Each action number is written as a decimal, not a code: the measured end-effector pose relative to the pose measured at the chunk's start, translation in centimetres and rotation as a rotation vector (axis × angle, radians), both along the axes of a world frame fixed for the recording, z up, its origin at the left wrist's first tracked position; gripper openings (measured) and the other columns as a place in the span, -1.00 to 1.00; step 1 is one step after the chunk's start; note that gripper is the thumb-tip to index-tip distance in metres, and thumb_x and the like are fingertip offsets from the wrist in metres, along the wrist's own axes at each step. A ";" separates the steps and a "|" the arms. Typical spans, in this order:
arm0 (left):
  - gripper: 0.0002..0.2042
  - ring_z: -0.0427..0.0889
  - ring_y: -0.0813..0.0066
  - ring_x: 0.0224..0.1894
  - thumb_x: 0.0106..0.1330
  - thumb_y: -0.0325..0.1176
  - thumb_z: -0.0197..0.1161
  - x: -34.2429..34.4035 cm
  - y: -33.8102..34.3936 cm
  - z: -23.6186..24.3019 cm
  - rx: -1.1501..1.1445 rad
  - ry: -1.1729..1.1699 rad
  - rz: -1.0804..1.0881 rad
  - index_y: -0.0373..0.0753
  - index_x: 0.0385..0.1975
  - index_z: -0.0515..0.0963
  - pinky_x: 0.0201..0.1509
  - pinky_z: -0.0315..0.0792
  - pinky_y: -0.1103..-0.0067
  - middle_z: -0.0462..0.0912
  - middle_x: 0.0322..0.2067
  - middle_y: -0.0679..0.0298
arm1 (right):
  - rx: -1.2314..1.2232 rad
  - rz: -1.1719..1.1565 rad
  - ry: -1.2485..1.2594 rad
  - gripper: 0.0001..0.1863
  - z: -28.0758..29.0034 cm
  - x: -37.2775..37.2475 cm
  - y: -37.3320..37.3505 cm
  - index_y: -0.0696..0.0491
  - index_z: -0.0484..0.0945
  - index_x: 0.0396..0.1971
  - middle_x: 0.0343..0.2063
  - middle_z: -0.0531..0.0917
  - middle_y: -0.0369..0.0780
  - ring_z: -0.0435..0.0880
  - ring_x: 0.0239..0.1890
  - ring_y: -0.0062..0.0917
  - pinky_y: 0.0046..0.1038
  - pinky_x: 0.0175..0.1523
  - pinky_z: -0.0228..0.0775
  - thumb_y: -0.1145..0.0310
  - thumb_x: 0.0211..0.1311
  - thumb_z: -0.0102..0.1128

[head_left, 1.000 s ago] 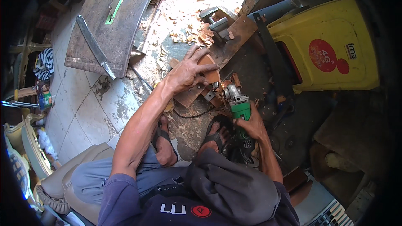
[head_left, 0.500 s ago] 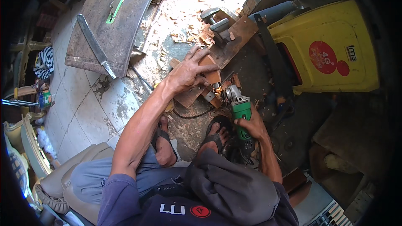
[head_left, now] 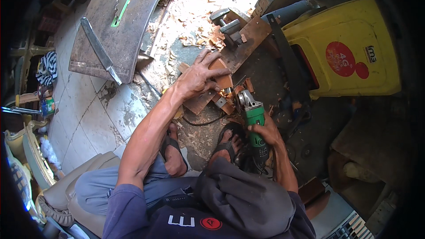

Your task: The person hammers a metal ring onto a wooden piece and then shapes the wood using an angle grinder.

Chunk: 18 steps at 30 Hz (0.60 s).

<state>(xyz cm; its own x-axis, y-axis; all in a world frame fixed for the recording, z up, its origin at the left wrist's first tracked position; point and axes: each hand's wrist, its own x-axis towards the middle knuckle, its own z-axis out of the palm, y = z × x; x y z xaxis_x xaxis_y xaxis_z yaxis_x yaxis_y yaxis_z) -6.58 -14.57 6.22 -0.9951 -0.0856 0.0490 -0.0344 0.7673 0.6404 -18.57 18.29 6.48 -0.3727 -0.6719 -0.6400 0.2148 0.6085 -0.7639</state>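
My right hand [head_left: 264, 131] is wrapped round the body of a green angle grinder [head_left: 255, 116], its metal head pointing away from me. The grinder's disc [head_left: 240, 101] stands close beside a small shiny metal part at the edge of a reddish-brown wood piece [head_left: 225, 81]; whether they touch I cannot tell. My left hand [head_left: 200, 76] grips that wood piece, fingers spread over it and thumb at its near side. Beneath lie a wooden board [head_left: 200, 102] and a small metal plate [head_left: 220, 102]. The underside of the wood piece is hidden.
A metal table [head_left: 102, 53] with a green-edged slot stands far left, a long flat metal bar [head_left: 98, 46] on it. Beyond my hands is a clamp-like metal tool [head_left: 231, 27] on a plank. Wood shavings [head_left: 195, 28] litter the floor. A yellow plastic panel [head_left: 345, 84] stands right.
The orange bits glowing beside the disc have mostly faded from sight. The grinder and both hands have barely moved.
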 end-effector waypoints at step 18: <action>-0.37 0.12 -0.33 0.52 0.00 -0.17 0.64 0.0 0.2 0.2 -0.018 -0.005 0.017 0.18 0.18 0.66 0.57 0.23 0.04 0.32 0.44 0.05 | -0.007 -0.070 -0.036 -0.20 0.5 1.1 -0.1 0.14 0.41 0.25 -0.07 0.65 -0.17 0.63 -0.07 -0.42 -0.33 0.12 0.49 0.27 -0.07 0.48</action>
<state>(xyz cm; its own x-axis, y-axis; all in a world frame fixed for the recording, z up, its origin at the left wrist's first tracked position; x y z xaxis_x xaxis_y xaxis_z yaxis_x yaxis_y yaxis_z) -6.56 -14.40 6.37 -0.9938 -0.1011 0.0456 -0.0504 0.7782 0.6259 -17.50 18.20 6.96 -0.3960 -0.6492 -0.6494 0.2845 0.5857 -0.7590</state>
